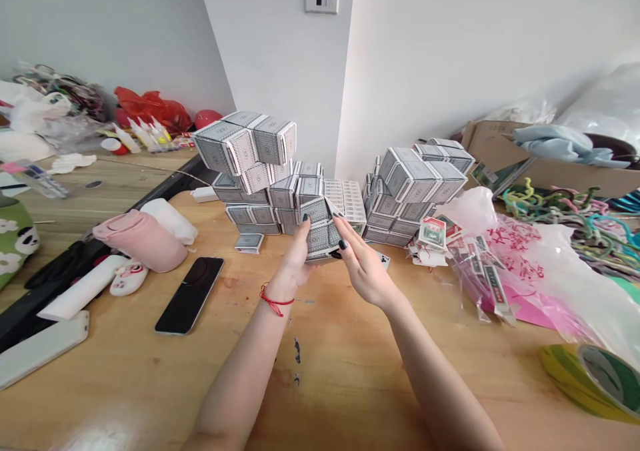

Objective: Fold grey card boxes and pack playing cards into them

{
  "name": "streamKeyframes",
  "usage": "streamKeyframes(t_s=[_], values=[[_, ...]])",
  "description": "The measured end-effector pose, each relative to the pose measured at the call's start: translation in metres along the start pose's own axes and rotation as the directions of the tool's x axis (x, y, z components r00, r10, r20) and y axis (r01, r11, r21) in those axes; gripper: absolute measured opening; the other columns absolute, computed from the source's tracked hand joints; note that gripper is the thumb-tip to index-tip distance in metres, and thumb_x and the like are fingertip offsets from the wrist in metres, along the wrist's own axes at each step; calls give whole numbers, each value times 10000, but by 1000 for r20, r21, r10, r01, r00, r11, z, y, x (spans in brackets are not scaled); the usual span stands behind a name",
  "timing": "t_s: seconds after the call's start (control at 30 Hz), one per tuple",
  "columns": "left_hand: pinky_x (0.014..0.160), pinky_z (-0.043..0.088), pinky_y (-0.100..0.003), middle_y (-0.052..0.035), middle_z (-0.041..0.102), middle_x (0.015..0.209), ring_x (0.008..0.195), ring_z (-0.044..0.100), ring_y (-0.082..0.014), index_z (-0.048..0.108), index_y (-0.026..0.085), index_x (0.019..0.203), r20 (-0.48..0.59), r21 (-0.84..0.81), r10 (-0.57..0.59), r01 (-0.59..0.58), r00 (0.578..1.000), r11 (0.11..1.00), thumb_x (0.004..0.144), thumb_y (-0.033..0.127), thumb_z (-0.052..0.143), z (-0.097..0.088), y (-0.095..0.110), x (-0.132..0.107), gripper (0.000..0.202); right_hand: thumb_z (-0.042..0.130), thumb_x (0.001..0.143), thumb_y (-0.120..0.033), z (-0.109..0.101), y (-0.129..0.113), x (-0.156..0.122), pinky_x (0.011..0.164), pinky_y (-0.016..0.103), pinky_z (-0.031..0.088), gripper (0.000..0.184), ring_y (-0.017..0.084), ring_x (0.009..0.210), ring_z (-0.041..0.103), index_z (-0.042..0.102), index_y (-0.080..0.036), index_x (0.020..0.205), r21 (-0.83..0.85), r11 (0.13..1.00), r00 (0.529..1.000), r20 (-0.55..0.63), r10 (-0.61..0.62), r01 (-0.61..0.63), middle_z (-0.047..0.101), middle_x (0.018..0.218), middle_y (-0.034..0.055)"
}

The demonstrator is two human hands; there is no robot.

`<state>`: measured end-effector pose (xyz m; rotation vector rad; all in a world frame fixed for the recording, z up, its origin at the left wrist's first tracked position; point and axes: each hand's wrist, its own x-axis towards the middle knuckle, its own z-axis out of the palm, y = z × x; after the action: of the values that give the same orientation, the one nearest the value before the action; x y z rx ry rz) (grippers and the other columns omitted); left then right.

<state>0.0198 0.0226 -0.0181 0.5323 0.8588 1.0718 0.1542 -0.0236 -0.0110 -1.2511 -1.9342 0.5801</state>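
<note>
Both my hands meet over a grey patterned card cube [320, 236] near the middle of the wooden table [320, 371]. My left hand [295, 264], with a red string at the wrist, grips the cube's left side, fingers curled round it. My right hand [363, 267] holds its right side, fingers pressed against it. Just behind stands a tall pile of the same grey card cubes [255, 164]. A second pile of cubes [415, 187] stands to the right.
A black phone [190, 294] lies left of my arm, beside a pink case [143, 237] and white items. Clear plastic bags [505, 251] with card packets spread at right; a green tape roll [595, 377] sits at the right edge. A cardboard box [540, 157] stands behind.
</note>
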Motion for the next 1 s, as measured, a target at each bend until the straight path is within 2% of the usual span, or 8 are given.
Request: streamKeyframes(t_s=[0.1,0.2,0.27,0.4,0.53,0.67,0.77,1.0], values=[[455,402,-207,-47,673,838,604,610,-138,555,196,1069,-10,80,40,-39,999,996,775,487,501,-4,1,0,417,294,902,-401,-6,5,1,1041,391,289,478,203,1319,230,265,-285,1365,54,999,1000,4,1,-1,278,1430,31],[461,411,-203,-43,664,845,610,608,-134,551,204,1065,3,180,59,-59,998,982,744,515,529,-8,2,-1,447,420,849,-445,-15,11,1,878,369,457,520,242,1229,371,308,-311,1338,96,995,999,44,-1,-3,292,1407,61],[489,431,-211,-48,658,885,666,616,-146,548,208,1067,40,235,71,-79,997,969,744,511,532,-9,4,-2,444,536,775,-475,-21,13,0,796,357,495,577,245,1127,455,361,-309,1299,90,996,999,20,-28,26,346,1348,83],[673,480,-253,-56,631,1010,838,607,-163,504,206,1118,110,294,115,-143,987,945,768,456,531,-8,7,-5,431,671,655,-471,-31,10,-2,824,401,460,565,254,1041,464,485,-285,1156,-73,994,994,-60,-87,83,458,1134,90],[817,445,-272,-55,611,1057,953,569,-167,481,202,1135,152,415,160,-209,975,885,787,409,526,-9,7,-6,408,677,655,-444,-36,0,-6,770,367,450,491,231,927,494,496,-263,1075,-207,973,995,47,-93,100,515,979,65],[815,433,-265,-51,617,1024,982,546,-177,485,197,1130,163,539,173,-234,971,809,788,380,528,-9,7,-6,390,663,652,-425,-33,-6,-8,639,293,425,436,179,740,520,476,-220,989,-305,951,995,97,-27,56,536,855,33],[785,437,-257,-52,615,1013,964,546,-173,476,191,1140,181,551,146,-223,973,804,799,367,507,-9,7,-6,385,648,642,-410,-29,-7,-9,547,250,375,423,136,609,493,448,-200,951,-317,948,993,112,23,14,517,744,-4],[757,440,-249,-47,615,1008,936,549,-170,473,199,1164,169,554,167,-233,971,799,796,380,510,-6,9,-8,413,650,618,-412,-27,-9,-8,533,238,363,430,112,539,461,428,-193,914,-286,958,996,70,47,-25,472,651,-39]])
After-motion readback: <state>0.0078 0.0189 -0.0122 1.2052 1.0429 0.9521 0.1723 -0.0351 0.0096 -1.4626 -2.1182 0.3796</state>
